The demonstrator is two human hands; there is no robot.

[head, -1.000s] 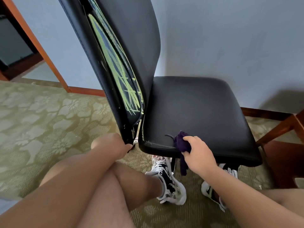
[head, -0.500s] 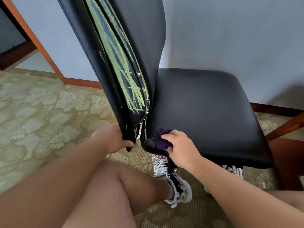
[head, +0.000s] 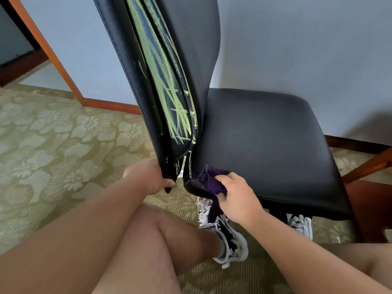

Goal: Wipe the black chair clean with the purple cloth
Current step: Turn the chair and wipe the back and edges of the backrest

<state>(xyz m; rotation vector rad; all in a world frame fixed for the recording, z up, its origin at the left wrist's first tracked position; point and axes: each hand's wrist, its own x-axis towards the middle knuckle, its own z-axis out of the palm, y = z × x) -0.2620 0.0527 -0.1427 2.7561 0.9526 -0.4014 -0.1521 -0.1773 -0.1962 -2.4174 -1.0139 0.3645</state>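
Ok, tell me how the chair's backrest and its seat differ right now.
The backrest stands steeply upright; the seat lies flat. The backrest carries yellow-green scribbles; the seat shows none. The left hand grips the backrest's bottom edge, while the right hand holds the purple cloth on the seat's near corner. Both are smooth black upholstery.
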